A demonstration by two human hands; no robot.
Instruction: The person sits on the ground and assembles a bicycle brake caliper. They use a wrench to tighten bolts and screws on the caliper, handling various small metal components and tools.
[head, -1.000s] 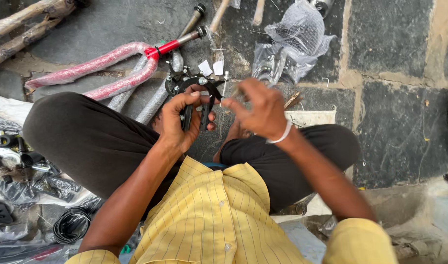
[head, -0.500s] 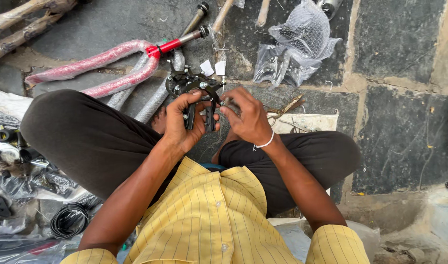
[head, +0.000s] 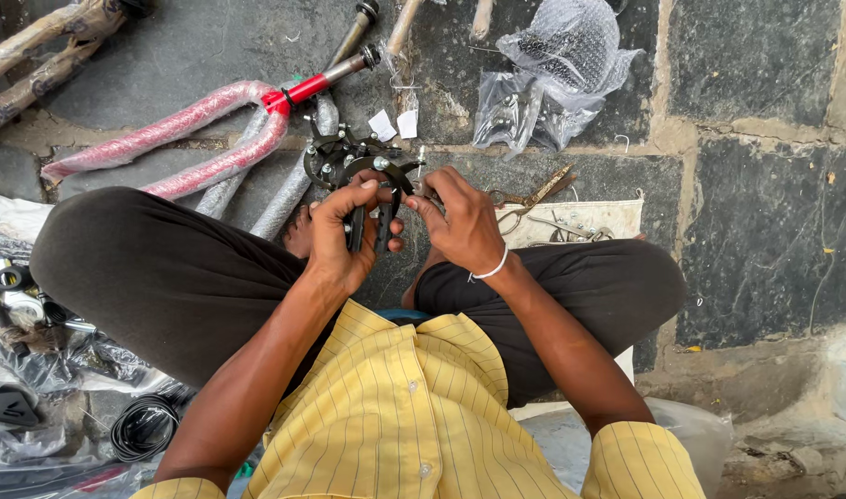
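Dark stone-slab floor [head: 765, 240] lying underneath, left hand [head: 344, 242] gripping black metal brake caliper [head: 372, 199], right hand [head: 460, 222] pinching its top, red wrapped fork [head: 182, 139] and clear plastic bags [head: 552, 83] lying beyond.

**One head camera, looking straight down**

A single view, worn on the person's head, faces steeply down over the yellow shirt [head: 413, 416] and crossed legs to the stone floor [head: 765, 212]; it sits close, so both hands fill the middle, the left hand [head: 344, 236] beside the right hand [head: 460, 222]; no second view shares the scene.
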